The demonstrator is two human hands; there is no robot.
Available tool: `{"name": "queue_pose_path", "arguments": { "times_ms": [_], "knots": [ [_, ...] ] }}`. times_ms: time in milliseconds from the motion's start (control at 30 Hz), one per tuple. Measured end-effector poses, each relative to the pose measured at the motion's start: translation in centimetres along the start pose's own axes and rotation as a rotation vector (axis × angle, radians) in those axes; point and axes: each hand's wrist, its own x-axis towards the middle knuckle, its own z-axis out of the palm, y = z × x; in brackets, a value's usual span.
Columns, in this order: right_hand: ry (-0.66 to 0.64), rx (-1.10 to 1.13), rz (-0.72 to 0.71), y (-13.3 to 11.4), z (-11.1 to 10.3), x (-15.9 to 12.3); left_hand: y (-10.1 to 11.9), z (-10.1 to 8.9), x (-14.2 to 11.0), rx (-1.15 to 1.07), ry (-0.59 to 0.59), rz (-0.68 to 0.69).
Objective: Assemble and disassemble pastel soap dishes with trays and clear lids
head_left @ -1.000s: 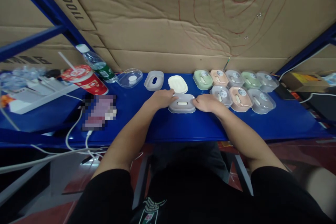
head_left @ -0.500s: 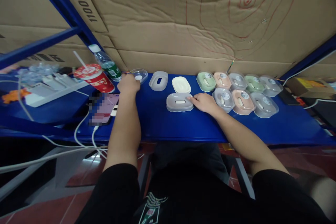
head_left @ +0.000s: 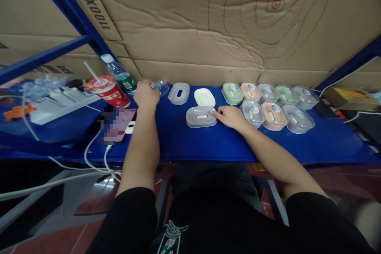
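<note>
My left hand (head_left: 147,94) is closed on a clear plastic lid (head_left: 162,87), tilted up at the left back of the table. Its fingertips are mostly hidden behind the hand. My right hand (head_left: 230,116) rests on the table, with a digit stretched onto the right end of a grey oval box (head_left: 201,118); its other fingers are loosely bent. That box has a white-looking slot in its middle. Behind it lies a cream oval piece (head_left: 204,97). A translucent grey shell with an oval slot (head_left: 179,98) stands between the lid and the cream piece.
Several lidded boxes, green, peach and grey, stand in two rows on the right, including a peach one (head_left: 274,115). On the left are a red cup with straw (head_left: 107,90), a water bottle (head_left: 123,77), a phone (head_left: 119,125) with cables, and a white power strip (head_left: 65,105). Cardboard (head_left: 166,20) closes the back.
My left hand has left the grey box, reached left and tilted up the clear lid. My right hand stays at the box's right end, its grasp looser.
</note>
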Motion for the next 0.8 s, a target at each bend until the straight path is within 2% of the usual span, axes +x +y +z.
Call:
{"name": "queue_pose_path", "arguments": {
  "times_ms": [100, 167, 267, 367, 467, 533, 700, 800],
  "knots": [
    [0.139, 0.089, 0.022, 0.3, 0.0, 0.0, 1.6, -0.5, -1.1, -0.131, 0.127, 0.193],
    [0.233, 0.176, 0.02, 0.5, 0.1, 0.1, 2.8, -0.8, -2.0, -0.207, 0.153, 0.343],
    [0.355, 0.322, -0.007, 0.9, 0.4, 0.3, 4.6, -0.9, -3.6, -0.283, 0.075, 0.552],
    [0.429, 0.476, -0.05, 1.2, 0.5, 0.4, 6.2, -0.8, -5.4, -0.391, -0.126, 0.69],
    [0.431, 0.545, -0.073, 1.2, 0.4, 0.4, 7.3, -0.4, -6.4, -0.487, -0.357, 0.753],
    [0.4, 0.538, -0.067, 1.0, 0.5, 0.4, 7.5, 0.0, -6.5, -0.478, -0.441, 0.77],
    [0.237, 0.395, -0.062, 0.4, 1.2, 0.4, 6.7, 1.5, -5.7, -0.214, -0.489, 0.777],
    [0.171, 0.282, -0.049, 0.0, 1.6, 0.6, 6.3, 2.1, -5.8, -0.052, -0.545, 0.732]
  ]
}}
